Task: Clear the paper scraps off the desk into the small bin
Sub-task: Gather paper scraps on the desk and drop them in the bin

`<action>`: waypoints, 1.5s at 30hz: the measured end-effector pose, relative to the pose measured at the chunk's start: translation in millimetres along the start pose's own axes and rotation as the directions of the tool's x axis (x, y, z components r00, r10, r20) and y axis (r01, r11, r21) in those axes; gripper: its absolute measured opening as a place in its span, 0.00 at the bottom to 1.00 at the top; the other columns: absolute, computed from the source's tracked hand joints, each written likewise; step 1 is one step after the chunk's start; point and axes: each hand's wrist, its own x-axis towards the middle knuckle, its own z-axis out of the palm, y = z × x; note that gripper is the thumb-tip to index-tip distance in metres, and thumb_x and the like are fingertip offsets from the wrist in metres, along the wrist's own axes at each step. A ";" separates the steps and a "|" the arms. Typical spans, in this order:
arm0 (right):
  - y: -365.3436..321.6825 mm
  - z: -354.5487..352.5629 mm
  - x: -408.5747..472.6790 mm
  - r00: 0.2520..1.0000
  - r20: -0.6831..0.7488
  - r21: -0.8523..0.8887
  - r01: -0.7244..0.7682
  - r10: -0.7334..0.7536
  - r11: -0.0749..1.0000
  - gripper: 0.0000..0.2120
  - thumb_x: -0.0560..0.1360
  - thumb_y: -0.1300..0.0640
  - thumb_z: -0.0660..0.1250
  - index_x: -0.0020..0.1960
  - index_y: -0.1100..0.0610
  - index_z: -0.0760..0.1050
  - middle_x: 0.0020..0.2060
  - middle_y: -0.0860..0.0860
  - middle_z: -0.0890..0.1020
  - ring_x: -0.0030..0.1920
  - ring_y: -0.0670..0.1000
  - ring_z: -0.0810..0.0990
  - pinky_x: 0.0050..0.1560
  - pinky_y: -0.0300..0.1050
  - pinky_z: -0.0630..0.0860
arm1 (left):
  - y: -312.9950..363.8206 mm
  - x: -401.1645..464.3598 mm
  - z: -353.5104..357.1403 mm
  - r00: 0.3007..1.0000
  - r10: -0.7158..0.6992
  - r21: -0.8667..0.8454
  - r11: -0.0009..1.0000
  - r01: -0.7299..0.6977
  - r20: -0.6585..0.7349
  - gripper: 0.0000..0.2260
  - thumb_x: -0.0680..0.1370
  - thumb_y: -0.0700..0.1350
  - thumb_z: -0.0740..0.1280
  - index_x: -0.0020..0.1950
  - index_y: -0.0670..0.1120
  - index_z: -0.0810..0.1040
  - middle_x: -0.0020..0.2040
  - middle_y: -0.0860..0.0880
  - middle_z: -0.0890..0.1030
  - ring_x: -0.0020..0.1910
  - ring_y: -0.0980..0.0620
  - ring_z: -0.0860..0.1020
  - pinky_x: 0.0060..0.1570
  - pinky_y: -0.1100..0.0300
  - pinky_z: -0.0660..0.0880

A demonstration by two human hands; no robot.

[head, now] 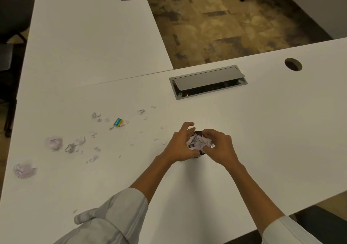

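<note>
A small dark bin (197,132) stands on the white desk (262,131), mostly hidden by both hands. My left hand (180,146) and my right hand (219,148) cup a wad of crumpled paper scraps (199,142) directly over the bin's mouth, fingers pressed on the paper. Several loose scraps (75,145) lie scattered on the desk to the left. Two crumpled paper balls sit further left, one (54,143) beside the scraps and one (24,170) near the desk's left edge.
A small blue-and-yellow eraser (118,122) lies among the scraps. A grey cable hatch (208,81) is set into the desk behind the bin, with a round cable hole (293,64) at the right. A second desk (90,37) joins at the back left. Dark chair (13,16) at far left.
</note>
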 end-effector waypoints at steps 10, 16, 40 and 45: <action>1.3 3.9 -6.0 0.957 -0.275 0.282 -0.014 0.095 0.959 0.14 0.70 0.73 0.68 0.50 0.58 0.80 0.45 0.47 0.84 0.49 0.43 0.84 0.41 0.31 0.80 | -17.4 -28.8 5.5 0.939 -0.072 -0.027 0.997 0.066 -0.335 0.23 0.64 0.41 0.76 0.57 0.45 0.75 0.52 0.50 0.80 0.51 0.53 0.78 0.45 0.63 0.76; -5.0 -11.2 3.9 0.991 -0.131 0.175 0.020 0.003 0.984 0.10 0.69 0.64 0.75 0.49 0.55 0.80 0.45 0.48 0.84 0.46 0.42 0.84 0.40 0.35 0.81 | -4.5 -21.4 11.3 0.982 -0.105 0.079 0.990 0.118 -0.157 0.29 0.67 0.41 0.74 0.66 0.49 0.69 0.57 0.48 0.80 0.52 0.51 0.79 0.45 0.64 0.76; -16.7 18.7 22.4 0.990 0.088 -0.447 -0.060 0.111 0.892 0.07 0.74 0.56 0.69 0.47 0.56 0.85 0.41 0.57 0.84 0.39 0.56 0.82 0.37 0.42 0.76 | 3.3 -23.9 9.5 0.999 -0.024 0.170 0.985 0.031 -0.042 0.26 0.66 0.42 0.67 0.65 0.49 0.73 0.57 0.50 0.82 0.42 0.59 0.80 0.41 0.64 0.79; -21.5 43.2 38.5 0.947 0.202 -0.676 -0.050 0.250 0.735 0.08 0.74 0.61 0.69 0.53 0.58 0.80 0.53 0.56 0.80 0.51 0.56 0.81 0.47 0.43 0.76 | -7.8 -31.5 -0.5 0.976 -0.069 0.088 0.992 0.089 -0.205 0.27 0.65 0.44 0.68 0.65 0.47 0.74 0.55 0.52 0.82 0.44 0.63 0.81 0.38 0.71 0.75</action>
